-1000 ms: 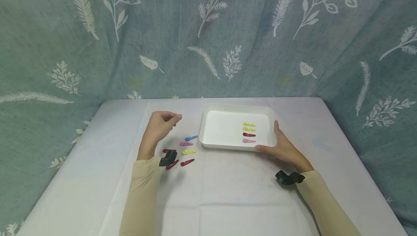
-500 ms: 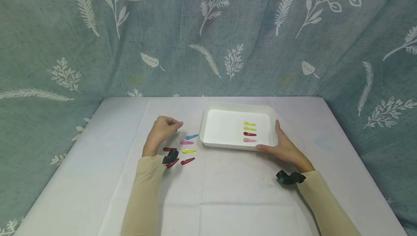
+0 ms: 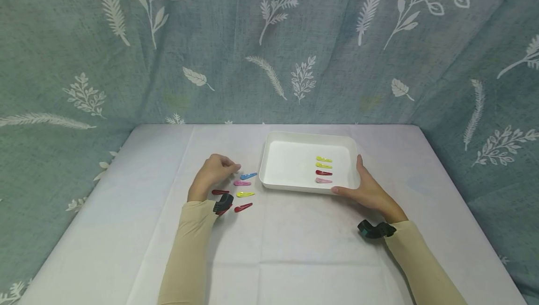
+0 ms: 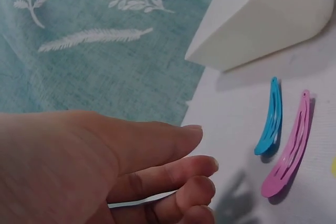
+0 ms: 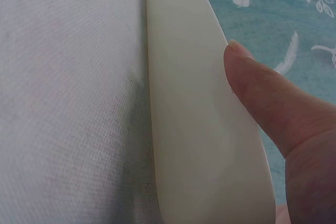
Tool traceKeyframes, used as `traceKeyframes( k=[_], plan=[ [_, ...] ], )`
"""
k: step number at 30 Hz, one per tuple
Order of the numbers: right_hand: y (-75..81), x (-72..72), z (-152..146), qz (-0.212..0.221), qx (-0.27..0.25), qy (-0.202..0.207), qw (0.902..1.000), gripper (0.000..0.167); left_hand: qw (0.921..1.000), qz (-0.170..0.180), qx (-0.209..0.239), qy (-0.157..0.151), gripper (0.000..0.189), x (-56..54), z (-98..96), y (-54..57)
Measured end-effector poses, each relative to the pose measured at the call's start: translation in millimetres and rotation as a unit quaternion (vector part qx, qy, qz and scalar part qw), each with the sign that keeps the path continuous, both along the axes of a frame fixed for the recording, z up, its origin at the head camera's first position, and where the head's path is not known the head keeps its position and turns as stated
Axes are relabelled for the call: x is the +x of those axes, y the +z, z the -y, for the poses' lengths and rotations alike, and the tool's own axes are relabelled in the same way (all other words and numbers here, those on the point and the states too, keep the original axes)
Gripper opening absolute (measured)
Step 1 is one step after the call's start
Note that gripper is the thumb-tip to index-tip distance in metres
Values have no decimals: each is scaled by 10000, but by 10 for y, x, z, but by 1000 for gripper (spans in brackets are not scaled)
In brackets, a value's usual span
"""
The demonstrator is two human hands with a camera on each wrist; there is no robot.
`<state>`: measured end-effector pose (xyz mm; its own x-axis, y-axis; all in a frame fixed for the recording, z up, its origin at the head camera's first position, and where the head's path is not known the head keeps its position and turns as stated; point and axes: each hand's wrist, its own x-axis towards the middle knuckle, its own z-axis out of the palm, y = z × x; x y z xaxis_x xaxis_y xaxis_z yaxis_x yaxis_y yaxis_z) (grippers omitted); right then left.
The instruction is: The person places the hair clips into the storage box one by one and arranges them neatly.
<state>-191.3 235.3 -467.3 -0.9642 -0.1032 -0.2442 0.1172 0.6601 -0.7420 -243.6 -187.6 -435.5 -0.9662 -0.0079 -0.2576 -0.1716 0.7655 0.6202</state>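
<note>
My left hand is above the table's left part, with its fingertips beside a blue snap hair clip. In the left wrist view its thumb and fingers are loosely bent, with nothing between them. A pink hair clip lies close by the blue one. Nearer to me are a yellow hair clip and several red ones, one partly hidden behind the wrist camera. My right hand holds the white tray at its near right corner, thumb on the front rim.
Inside the tray, toward its right side, two yellow clips, a red clip and a pink clip lie in a column. A white cloth covers the table. Behind it hangs a green-blue leaf-patterned curtain.
My left hand has come down and toward me, slightly to the right, nearer to the blue clip. The right hand keeps its hold on the tray, and the clips lie as before.
</note>
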Motion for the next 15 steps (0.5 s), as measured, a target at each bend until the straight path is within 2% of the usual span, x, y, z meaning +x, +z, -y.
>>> traceKeyframes(
  k=[15],
  plan=[
    [-4,-1,-7,7,4,31,10000,145,9993,183,-313,-48,36,29,-77,-21]
  ],
)
